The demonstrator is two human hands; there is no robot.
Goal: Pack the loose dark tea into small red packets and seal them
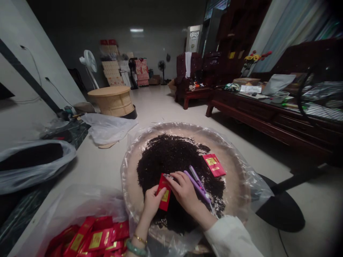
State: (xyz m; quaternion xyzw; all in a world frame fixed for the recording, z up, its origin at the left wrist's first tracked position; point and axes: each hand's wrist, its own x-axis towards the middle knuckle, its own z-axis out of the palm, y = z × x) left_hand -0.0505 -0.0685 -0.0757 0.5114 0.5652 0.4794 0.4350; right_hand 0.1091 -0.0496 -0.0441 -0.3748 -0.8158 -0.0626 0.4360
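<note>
Over a wide round tray point(238, 171) lined with clear plastic, my left hand point(152, 200) grips a small red packet point(164, 200) with a gold label, thumb across its front. My right hand point(184, 189) is closed at the packet's top edge, where something small and shiny shows by the fingertips; I cannot make out what it is. Below both hands spreads a heap of dark loose leaves point(166, 153), which looks like tea. Just right of my right hand, a purple hair straightener point(198, 184) rests on the leaves, its plates apart. Further right, red packets point(214, 165) lie on the tray.
At the lower left, a clear plastic bag point(66, 203) holds many red packets. Another bag point(66, 153) with dark contents stands at the left. A fan's round black base point(284, 210) is right of the tray. Beyond are a low wooden table point(268, 114) and a round wicker stand point(114, 101).
</note>
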